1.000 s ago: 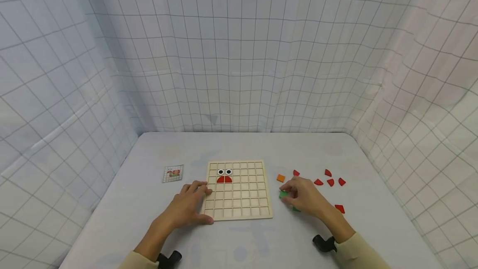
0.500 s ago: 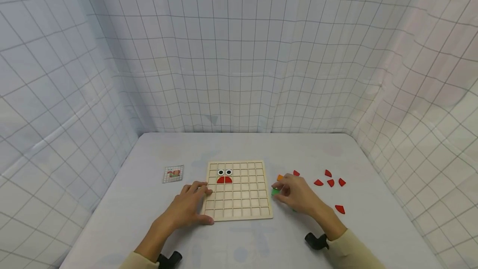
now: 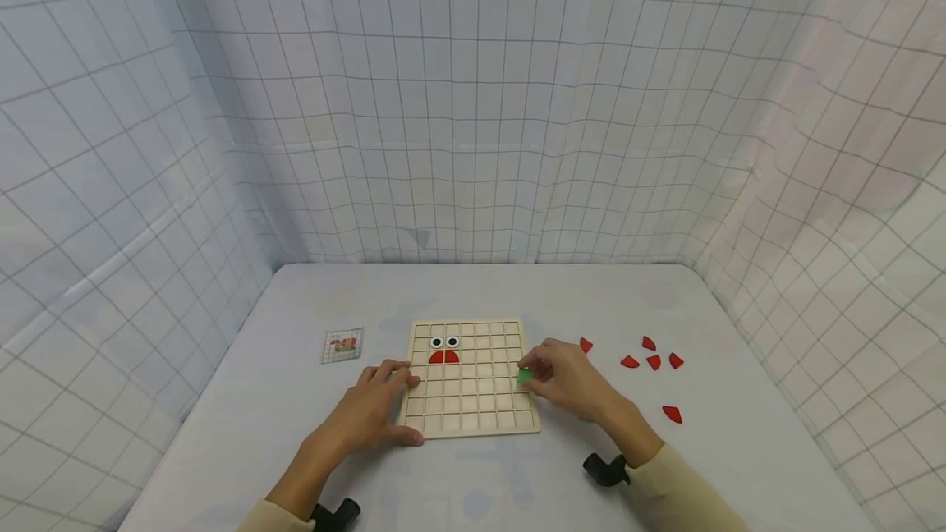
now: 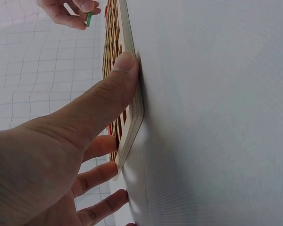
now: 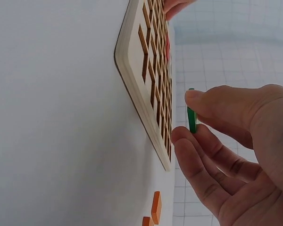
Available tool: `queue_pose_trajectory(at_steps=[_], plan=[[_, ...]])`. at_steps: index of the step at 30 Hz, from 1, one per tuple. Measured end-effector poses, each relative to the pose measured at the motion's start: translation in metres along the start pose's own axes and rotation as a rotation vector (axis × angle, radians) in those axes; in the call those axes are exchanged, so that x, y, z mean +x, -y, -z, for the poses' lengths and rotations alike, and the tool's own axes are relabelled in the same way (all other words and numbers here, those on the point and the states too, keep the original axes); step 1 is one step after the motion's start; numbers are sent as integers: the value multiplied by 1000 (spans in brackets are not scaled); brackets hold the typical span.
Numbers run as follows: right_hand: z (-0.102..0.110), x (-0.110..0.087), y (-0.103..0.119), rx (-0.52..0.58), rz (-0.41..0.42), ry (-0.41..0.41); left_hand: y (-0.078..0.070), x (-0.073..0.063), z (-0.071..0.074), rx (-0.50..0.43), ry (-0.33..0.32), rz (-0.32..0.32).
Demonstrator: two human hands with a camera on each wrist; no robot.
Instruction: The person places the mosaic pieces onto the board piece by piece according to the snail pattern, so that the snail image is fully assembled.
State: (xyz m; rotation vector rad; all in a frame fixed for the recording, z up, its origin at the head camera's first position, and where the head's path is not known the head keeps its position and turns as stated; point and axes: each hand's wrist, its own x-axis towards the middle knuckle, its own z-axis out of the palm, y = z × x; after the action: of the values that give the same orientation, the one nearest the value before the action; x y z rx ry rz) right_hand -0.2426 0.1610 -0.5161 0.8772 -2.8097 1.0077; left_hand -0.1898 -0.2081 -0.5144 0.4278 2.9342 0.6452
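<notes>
We see a pale worktop (image 3: 473,290) with faint bluish patches, enclosed at the back and sides by wrinkled white grid-lined sheets (image 3: 473,146). Our right hand (image 3: 565,376) pinches a thin green tile (image 3: 524,374) between thumb and fingers, just above the right edge of a square, light wooden grid board (image 3: 470,402). Our left hand (image 3: 369,409) touches the board's left edge and near-left corner, fingers spread. Flat red wedge-shaped pieces (image 3: 654,362) lie on the worktop to the right; a small printed card (image 3: 343,344) lies left of the board.
</notes>
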Motion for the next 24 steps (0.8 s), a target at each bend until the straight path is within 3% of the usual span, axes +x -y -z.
queue_pose_trajectory(at_steps=[16, 24], plan=[[-23, 30, 20, 77, 117, 40, 0, 1, 0, 12, 0, -2], [-39, 44, 25, 36, 135, 56, 1, 2, -1, 10, -4, -11]])
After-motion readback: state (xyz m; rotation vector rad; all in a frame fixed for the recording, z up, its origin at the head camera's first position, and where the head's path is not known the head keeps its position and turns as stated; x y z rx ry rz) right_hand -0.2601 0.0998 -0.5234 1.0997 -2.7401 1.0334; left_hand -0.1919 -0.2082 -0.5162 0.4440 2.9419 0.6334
